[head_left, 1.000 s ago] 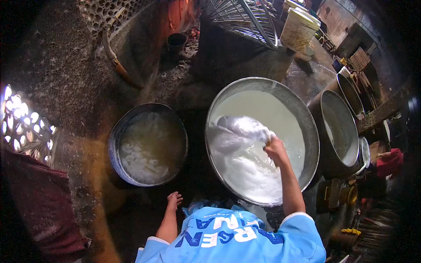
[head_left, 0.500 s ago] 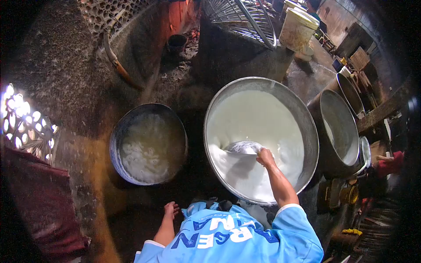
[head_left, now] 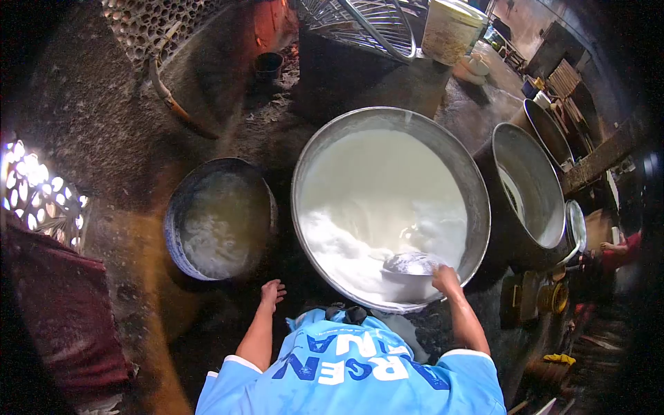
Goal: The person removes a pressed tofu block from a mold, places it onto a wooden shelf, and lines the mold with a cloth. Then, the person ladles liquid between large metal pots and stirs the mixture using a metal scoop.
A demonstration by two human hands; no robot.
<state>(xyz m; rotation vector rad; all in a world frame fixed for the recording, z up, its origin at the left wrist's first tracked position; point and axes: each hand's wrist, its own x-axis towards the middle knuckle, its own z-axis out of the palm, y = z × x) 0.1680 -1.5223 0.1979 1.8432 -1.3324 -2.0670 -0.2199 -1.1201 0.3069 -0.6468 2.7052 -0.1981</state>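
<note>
My right hand point(head_left: 446, 280) grips the edge of a shallow metal bowl point(head_left: 409, 263). The bowl sits low in the white, milky liquid point(head_left: 387, 173), close to the near wall of a large round metal vat point(head_left: 478, 187). How deep it dips, and what is in it, I cannot make out. White froth spreads over the near half of the liquid. My left hand point(head_left: 273, 293) is held in the air between this vat and a smaller metal vat point(head_left: 171, 238) on the left. Its fingers are loosely apart with nothing in them.
Cloudy, foamy liquid fills the smaller vat. To the right stand another deep metal vat point(head_left: 496, 159) and one behind it. A white bucket point(head_left: 449, 34) and a wire rack point(head_left: 356, 24) are at the back. Another person's red sleeve point(head_left: 628, 252) shows at the far right.
My right hand has drawn the bowl toward me and to the right, near the vat's rim, and froth has spread. My left hand has come up and forward. The view has shifted slightly.
</note>
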